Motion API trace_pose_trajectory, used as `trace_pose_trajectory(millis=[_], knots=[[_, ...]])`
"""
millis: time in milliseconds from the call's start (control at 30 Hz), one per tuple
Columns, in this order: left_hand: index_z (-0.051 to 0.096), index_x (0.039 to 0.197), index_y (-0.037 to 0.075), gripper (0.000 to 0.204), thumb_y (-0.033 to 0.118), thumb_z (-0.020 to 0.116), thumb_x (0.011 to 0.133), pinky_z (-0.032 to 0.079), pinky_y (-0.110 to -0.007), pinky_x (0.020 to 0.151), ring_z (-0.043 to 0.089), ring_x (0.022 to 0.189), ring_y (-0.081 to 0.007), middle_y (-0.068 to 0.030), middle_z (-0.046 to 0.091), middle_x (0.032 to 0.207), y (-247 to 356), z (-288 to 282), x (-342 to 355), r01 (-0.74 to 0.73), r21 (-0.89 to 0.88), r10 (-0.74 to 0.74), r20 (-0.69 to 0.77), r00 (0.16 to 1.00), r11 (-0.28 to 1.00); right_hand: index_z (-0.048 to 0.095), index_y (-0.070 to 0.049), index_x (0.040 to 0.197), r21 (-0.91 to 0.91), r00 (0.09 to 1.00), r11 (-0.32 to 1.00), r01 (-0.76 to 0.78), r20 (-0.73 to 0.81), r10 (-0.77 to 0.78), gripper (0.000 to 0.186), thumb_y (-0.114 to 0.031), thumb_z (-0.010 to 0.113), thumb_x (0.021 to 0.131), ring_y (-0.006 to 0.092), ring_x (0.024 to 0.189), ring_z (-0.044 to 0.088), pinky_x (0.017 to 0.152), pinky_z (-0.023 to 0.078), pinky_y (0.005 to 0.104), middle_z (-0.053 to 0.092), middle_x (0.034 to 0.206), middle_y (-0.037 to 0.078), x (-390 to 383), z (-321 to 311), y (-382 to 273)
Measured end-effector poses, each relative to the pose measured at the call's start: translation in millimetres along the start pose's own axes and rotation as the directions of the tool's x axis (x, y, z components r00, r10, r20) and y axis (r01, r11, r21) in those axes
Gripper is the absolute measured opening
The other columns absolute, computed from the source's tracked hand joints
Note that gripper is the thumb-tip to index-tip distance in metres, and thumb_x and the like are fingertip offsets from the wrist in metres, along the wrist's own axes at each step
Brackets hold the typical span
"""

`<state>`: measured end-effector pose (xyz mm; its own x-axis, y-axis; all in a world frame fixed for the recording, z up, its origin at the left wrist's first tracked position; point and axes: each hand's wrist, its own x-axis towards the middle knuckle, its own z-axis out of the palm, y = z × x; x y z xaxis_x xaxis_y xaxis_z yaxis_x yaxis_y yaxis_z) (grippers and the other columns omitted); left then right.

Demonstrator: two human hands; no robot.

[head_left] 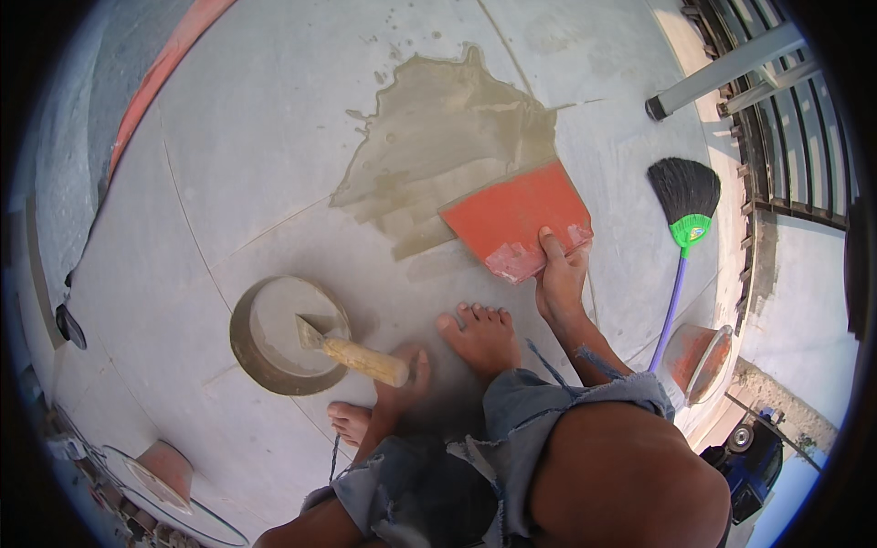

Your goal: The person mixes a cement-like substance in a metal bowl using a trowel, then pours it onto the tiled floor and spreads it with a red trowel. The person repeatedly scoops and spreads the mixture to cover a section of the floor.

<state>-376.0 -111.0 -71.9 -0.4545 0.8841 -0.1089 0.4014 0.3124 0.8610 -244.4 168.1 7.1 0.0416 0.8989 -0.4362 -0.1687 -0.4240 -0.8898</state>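
Observation:
My right hand (562, 274) grips a flat orange-red sheet (525, 219) by its near edge, thumb on top. The sheet's far edge lies on a wet grey-brown slurry patch (448, 119) spread over the floor tiles. To the left stands a round pan (239, 342) holding grey slurry. A trowel (365, 361) with a wooden handle leans across its rim, blade in the pan. My left hand (402, 388) is low beside the pan, partly behind the trowel handle. Its fingers are mostly hidden, so its grip cannot be made out.
My bare feet (484, 338) are between the pan and the sheet. On the right lie a broom (683, 228) with black bristles and a bucket (699, 365). Metal legs (722, 73) stand at the far right. Another bucket (164, 473) sits near left; a draped sheet (68, 155) edges the far left.

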Motion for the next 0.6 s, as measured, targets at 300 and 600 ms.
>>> trace_pose_trajectory(millis=[300,600], knots=[[0.071,0.102,0.007,0.013,0.017,0.073,0.093,0.055,-0.042,0.07,0.069,0.079,-0.0339,-0.0125,0.073,0.09,11,-3,2,0.21,-0.06,-0.207,0.048,0.977,0.976,0.034,-0.006,0.145,0.006,0.983,0.998,0.057,0.172,-0.058,0.051,0.0,0.063,0.103,0.0191,0.128,0.058,0.106,0.053,0.0375,0.054,0.141,0.012,38,30,-12],[0.071,0.11,0.003,0.014,0.01,0.072,0.097,0.048,-0.029,0.059,0.061,0.065,-0.0133,-0.0054,0.068,0.083,6,-3,3,0.037,0.011,-0.038,0.015,0.999,0.999,0.051,0.002,0.139,-0.348,0.841,0.771,0.534,0.315,-0.44,0.052,-0.017,0.078,0.098,0.0176,0.118,0.066,0.104,0.052,0.0318,0.066,0.131,0.015,98,21,-99]])
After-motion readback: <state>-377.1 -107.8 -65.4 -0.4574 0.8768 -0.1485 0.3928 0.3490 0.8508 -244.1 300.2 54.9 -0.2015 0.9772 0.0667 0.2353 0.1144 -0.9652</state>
